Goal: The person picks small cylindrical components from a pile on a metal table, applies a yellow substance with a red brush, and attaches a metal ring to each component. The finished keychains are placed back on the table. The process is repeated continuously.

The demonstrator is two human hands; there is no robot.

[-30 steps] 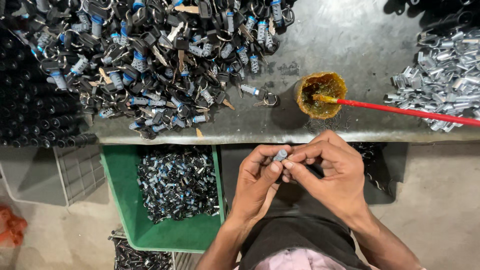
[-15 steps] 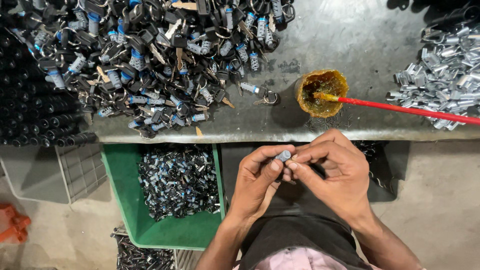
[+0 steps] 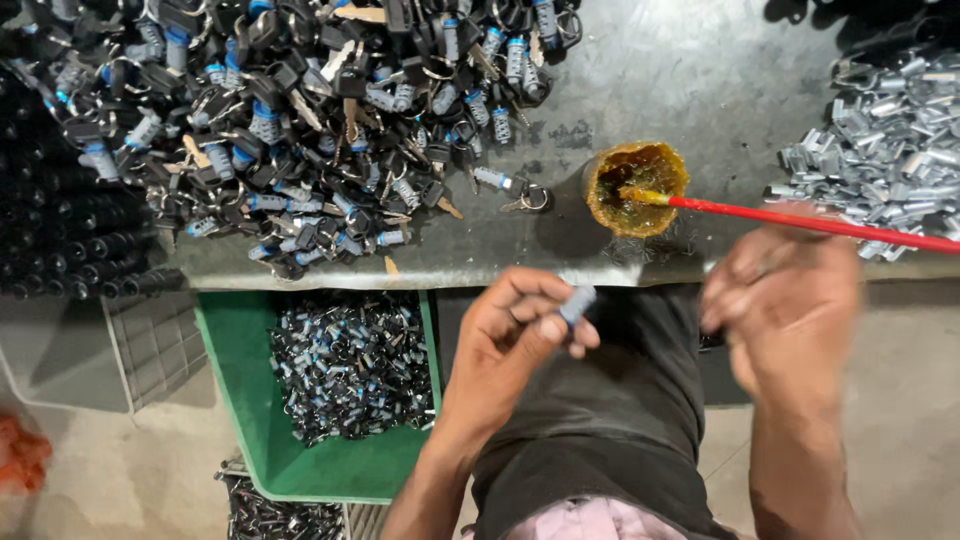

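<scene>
Your left hand [image 3: 510, 335] pinches a small grey cylinder [image 3: 577, 303] at frame centre, its long axis tilted up toward the upper right. Your right hand [image 3: 785, 300] is blurred at right, so you cannot tell its grip; it lies just below the red brush handle [image 3: 810, 223], nearer than the left to the grease pot [image 3: 634, 187] on the desk [image 3: 700, 80]
</scene>
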